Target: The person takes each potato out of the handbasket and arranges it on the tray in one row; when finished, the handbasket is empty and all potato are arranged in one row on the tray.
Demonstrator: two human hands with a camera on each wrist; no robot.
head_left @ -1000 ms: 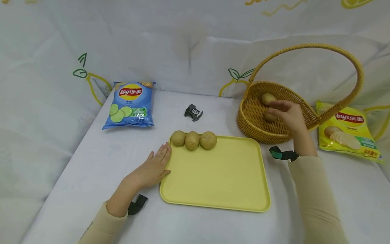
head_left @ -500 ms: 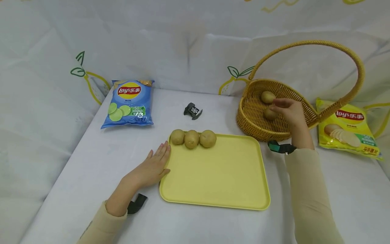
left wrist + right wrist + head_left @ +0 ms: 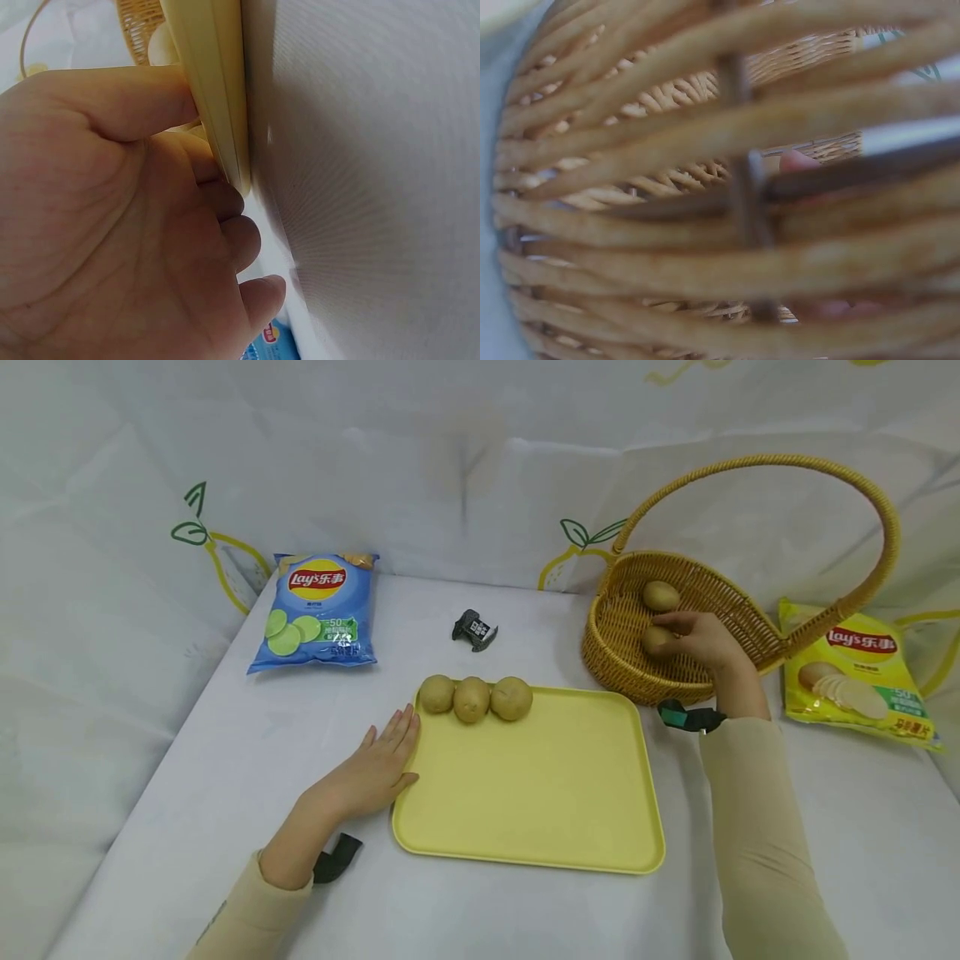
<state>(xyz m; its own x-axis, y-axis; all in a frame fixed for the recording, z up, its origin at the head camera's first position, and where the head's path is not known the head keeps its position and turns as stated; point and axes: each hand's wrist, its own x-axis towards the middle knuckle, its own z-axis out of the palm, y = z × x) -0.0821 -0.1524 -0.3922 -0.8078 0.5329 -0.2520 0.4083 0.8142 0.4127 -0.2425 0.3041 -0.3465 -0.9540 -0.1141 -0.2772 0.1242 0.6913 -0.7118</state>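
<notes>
My right hand (image 3: 708,639) reaches into the wicker basket (image 3: 630,681), thumb and fingers around the nearer potato (image 3: 655,641). Beyond it in the basket lies another potato (image 3: 661,597). Weave fills the right wrist view and hides most of that hand; only bits of fingertip (image 3: 799,161) show through. Fingers extended, my left hand (image 3: 372,774) rests against the left edge of the yellow tray (image 3: 532,793). The left wrist view has its thumb and fingertips touching the tray's side (image 3: 217,90). Three potatoes (image 3: 472,699) sit in a row along the tray's far left edge.
A blue chip bag (image 3: 318,610) lies at the back left, a yellow one (image 3: 858,677) right of the basket. A small black-and-grey object (image 3: 475,630) lies behind the tray. The basket's tall handle (image 3: 795,460) arches overhead. White cloth covers table and backdrop.
My right hand has lowered onto the nearer potato and its fingers have closed around it; the potato has shifted slightly left. My left hand has stayed at the tray's edge.
</notes>
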